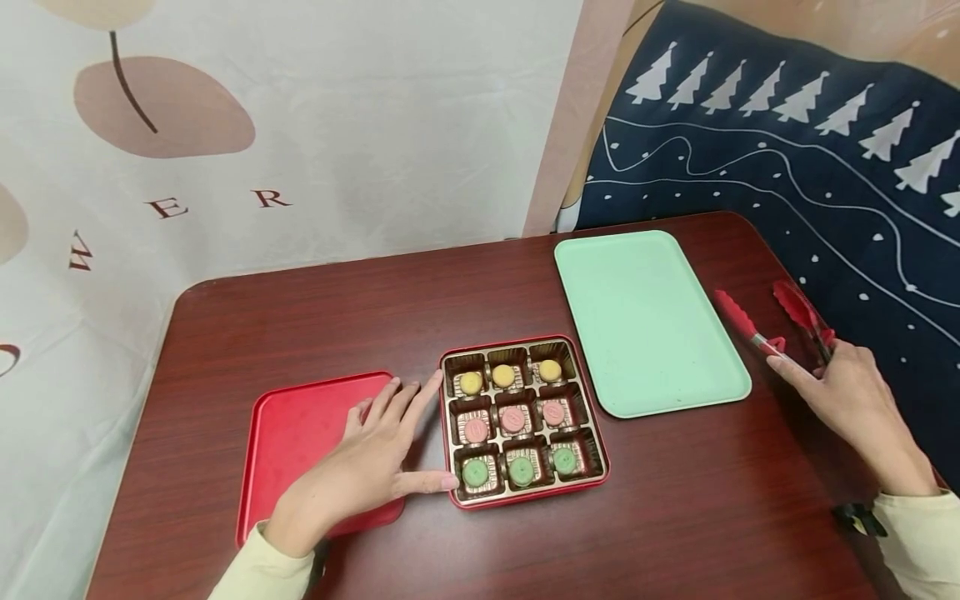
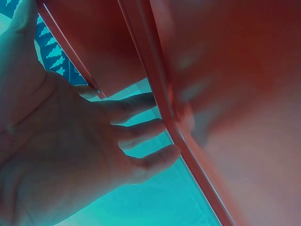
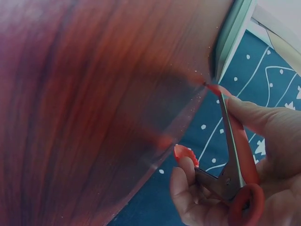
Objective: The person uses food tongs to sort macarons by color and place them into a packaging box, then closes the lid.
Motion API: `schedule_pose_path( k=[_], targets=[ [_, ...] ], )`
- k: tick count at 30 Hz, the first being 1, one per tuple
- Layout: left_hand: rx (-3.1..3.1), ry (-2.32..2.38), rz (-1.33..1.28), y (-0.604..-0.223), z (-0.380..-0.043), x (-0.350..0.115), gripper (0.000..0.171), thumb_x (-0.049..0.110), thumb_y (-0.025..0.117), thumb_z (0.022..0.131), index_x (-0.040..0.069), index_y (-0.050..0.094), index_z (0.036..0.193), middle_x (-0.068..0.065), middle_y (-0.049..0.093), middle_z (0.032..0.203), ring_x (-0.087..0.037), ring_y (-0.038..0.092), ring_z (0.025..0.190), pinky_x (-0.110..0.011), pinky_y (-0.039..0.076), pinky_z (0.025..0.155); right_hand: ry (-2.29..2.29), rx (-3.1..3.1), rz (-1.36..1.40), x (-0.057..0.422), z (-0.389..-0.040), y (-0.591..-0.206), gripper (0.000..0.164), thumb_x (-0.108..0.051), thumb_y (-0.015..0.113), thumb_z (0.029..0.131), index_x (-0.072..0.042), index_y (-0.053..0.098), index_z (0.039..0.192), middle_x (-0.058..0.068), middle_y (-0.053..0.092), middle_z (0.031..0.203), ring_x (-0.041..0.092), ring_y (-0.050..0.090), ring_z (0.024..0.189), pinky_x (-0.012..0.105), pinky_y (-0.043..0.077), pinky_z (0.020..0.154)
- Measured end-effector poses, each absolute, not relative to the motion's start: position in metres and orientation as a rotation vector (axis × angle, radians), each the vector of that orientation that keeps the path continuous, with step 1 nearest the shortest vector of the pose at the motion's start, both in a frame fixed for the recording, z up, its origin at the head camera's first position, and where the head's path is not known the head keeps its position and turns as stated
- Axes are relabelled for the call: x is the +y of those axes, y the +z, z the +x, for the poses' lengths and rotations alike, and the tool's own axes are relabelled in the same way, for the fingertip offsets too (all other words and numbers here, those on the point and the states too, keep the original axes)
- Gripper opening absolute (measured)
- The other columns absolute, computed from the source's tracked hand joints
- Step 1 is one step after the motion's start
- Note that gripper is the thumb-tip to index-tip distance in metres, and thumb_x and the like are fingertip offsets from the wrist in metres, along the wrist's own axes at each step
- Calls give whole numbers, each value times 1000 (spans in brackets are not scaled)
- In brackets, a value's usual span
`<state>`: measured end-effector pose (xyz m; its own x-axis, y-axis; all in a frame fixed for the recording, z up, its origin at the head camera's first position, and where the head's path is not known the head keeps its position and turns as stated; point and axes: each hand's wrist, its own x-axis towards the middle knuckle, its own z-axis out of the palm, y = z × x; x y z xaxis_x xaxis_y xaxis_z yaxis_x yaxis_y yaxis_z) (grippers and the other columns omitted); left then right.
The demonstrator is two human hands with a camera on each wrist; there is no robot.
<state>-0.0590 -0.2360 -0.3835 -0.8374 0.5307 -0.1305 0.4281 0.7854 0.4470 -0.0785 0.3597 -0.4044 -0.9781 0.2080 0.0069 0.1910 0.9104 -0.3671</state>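
In the head view, a red square box with a gold divided insert holds small round pieces. Three yellow pieces lie in the far row, three pink pieces in the middle, three green pieces in the near row. My left hand spreads straight fingers beside it, thumb and index fingertip at the box's left edge. Under that hand lies a red lid, partly hidden. At the right, my right hand grips red-tipped tongs, whose two ends stand apart.
A mint-green tray lies between the box and the tongs. Everything rests on a dark reddish wooden table. Behind it hangs a pale printed cloth, and at the right a navy cloth with white trees.
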Motion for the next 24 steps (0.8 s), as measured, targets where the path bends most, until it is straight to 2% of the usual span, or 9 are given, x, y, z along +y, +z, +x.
schedule_pose_path(
  k=[16,24],
  targets=[
    [2697,578,704,-381,-56,-239,122,77,74,89,20,12,177,-26,37,168,-54,30,155,-76,26,116,470,-3266,-395,364,-83,-403,73,-63,60,106,1,45,75,14,44,67,28,48,54,40,39,49],
    [2676,562,724,-379,-60,-234,125,76,75,89,22,6,178,-26,29,173,-49,19,161,-74,24,120,352,-3330,-483,375,-84,-401,82,-73,58,102,2,44,73,17,43,68,30,51,56,38,43,49]
  ],
)
